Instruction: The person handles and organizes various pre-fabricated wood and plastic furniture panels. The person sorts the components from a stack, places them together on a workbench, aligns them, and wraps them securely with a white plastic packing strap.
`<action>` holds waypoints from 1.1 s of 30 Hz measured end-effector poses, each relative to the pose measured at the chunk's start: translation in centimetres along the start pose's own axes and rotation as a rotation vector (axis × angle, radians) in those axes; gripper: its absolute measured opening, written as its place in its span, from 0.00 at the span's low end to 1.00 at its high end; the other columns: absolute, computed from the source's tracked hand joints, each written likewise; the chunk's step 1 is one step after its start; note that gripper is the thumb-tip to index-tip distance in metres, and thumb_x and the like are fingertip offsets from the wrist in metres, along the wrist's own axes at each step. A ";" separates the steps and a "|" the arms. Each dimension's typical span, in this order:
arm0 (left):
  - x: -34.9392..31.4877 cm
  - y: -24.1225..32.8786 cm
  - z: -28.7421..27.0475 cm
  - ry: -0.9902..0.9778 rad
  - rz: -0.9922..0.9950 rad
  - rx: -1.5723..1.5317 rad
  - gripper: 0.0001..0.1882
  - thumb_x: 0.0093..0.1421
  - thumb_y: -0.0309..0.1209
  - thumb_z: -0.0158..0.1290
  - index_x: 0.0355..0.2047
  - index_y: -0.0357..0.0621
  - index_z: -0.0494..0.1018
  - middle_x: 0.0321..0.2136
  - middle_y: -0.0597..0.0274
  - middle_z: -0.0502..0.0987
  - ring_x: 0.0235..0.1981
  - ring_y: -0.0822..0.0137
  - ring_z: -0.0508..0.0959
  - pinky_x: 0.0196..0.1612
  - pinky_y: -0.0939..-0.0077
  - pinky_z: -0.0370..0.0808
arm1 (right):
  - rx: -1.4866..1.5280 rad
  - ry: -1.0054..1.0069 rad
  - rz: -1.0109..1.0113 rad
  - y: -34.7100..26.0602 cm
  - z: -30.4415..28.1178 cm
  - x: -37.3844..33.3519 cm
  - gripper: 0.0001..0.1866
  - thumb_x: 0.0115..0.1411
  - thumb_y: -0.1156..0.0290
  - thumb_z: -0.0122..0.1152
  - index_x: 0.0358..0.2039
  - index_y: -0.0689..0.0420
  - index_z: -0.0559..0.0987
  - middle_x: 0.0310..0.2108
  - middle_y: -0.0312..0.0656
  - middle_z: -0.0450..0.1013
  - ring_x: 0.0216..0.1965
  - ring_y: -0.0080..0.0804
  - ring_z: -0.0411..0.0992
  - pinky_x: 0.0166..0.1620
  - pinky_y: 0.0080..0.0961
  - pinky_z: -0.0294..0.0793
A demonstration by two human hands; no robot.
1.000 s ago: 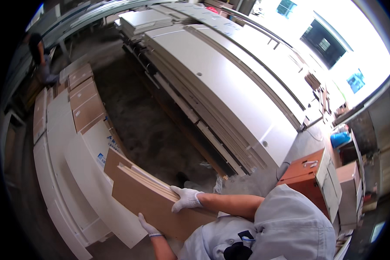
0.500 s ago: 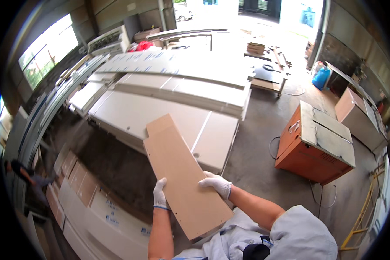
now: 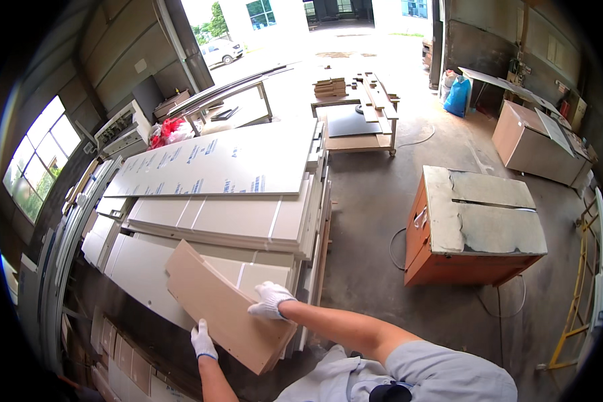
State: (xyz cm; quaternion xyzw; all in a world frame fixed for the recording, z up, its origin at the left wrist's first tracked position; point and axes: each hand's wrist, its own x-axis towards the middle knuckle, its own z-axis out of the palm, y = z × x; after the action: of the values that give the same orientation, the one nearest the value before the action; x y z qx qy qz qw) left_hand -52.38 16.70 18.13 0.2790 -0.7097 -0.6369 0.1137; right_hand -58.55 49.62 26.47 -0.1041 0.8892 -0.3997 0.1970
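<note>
A tan rectangular panel (image 3: 224, 311) with a stepped far end and small holes along its edges lies tilted in front of me. More tan edges show under its right side and near corner, so it seems to rest on similar panels. My left hand (image 3: 203, 340), in a white knit glove, is closed at the panel's left edge, its fingers partly hidden. Across from it, my right hand (image 3: 272, 300), gloved the same way, grips the right edge with the thumb over the top face. Pale strapped boards (image 3: 147, 271) lie just beyond.
Long pale board stacks (image 3: 221, 218) and a printed white sheet (image 3: 214, 161) extend ahead. An orange cabinet (image 3: 425, 248) stands to the right, with a cable on the floor beside it. A wheeled trolley (image 3: 355, 143) with boards is farther off, and a yellow ladder (image 3: 569, 315) is at far right.
The tan panel has moved left and down toward the pale stack, and layered edges now show beneath it. My right arm reaches farther left across it. The view has swung right.
</note>
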 end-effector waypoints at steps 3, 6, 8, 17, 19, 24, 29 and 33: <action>1.1 -0.2 -0.9 0.144 -0.008 0.101 0.29 0.67 0.35 0.56 0.61 0.27 0.65 0.57 0.46 0.73 0.54 0.54 0.75 0.58 0.62 0.73 | 0.232 -0.004 -0.047 6.3 -4.2 0.7 0.47 0.50 0.42 0.68 0.62 0.63 0.73 0.63 0.59 0.69 0.65 0.53 0.67 0.66 0.39 0.67; -0.6 4.4 2.9 0.448 0.123 0.757 0.33 0.63 0.30 0.58 0.64 0.24 0.62 0.61 0.40 0.68 0.60 0.49 0.71 0.64 0.59 0.67 | 0.313 0.145 0.042 15.4 -12.6 2.6 0.43 0.54 0.43 0.65 0.60 0.65 0.74 0.60 0.58 0.72 0.63 0.51 0.70 0.66 0.37 0.67; 0.9 7.3 2.9 0.557 0.261 0.797 0.36 0.60 0.55 0.62 0.58 0.40 0.74 0.58 0.52 0.76 0.62 0.60 0.71 0.70 0.49 0.54 | 0.300 0.235 0.175 20.2 -18.1 3.5 0.41 0.56 0.44 0.63 0.59 0.67 0.75 0.60 0.58 0.72 0.62 0.51 0.71 0.65 0.36 0.68; 7.7 27.0 47.8 -0.279 0.866 0.335 0.33 0.54 0.23 0.58 0.61 0.28 0.64 0.62 0.40 0.66 0.65 0.46 0.67 0.69 0.57 0.60 | 0.474 0.627 0.771 44.1 -34.6 -0.1 0.35 0.56 0.50 0.68 0.55 0.65 0.80 0.54 0.53 0.78 0.56 0.43 0.76 0.60 0.33 0.72; 7.0 29.5 57.7 -0.498 0.974 0.309 0.34 0.53 0.24 0.59 0.61 0.29 0.65 0.61 0.39 0.67 0.64 0.46 0.68 0.67 0.58 0.63 | 0.652 0.736 0.802 51.2 -35.8 -0.5 0.29 0.56 0.53 0.70 0.51 0.63 0.82 0.45 0.48 0.82 0.46 0.37 0.78 0.52 0.32 0.75; 8.2 29.0 75.9 -0.845 0.906 0.259 0.33 0.51 0.28 0.63 0.57 0.29 0.68 0.58 0.39 0.70 0.60 0.49 0.72 0.65 0.61 0.67 | 0.971 0.891 0.994 60.4 -41.2 3.5 0.22 0.58 0.55 0.70 0.45 0.60 0.85 0.36 0.43 0.81 0.33 0.32 0.76 0.38 0.34 0.79; 7.7 27.4 88.5 -1.124 0.475 0.420 0.35 0.56 0.35 0.64 0.60 0.32 0.67 0.57 0.42 0.73 0.57 0.51 0.76 0.61 0.62 0.72 | 0.821 0.823 0.935 69.6 -49.8 9.9 0.24 0.57 0.55 0.70 0.47 0.61 0.84 0.39 0.49 0.82 0.39 0.36 0.79 0.45 0.34 0.79; 10.3 25.7 93.4 -1.128 0.304 0.550 0.37 0.58 0.38 0.63 0.62 0.31 0.65 0.57 0.41 0.73 0.57 0.52 0.77 0.61 0.61 0.73 | 0.655 0.813 0.830 67.2 -60.3 16.3 0.33 0.56 0.54 0.71 0.55 0.67 0.79 0.54 0.55 0.78 0.56 0.43 0.76 0.59 0.34 0.72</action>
State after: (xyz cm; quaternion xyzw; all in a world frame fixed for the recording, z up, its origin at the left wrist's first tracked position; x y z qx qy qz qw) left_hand -115.54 90.54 25.79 -0.1833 -0.8292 -0.4575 -0.2636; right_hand -101.19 128.70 7.96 0.4711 0.6916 -0.5475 0.0048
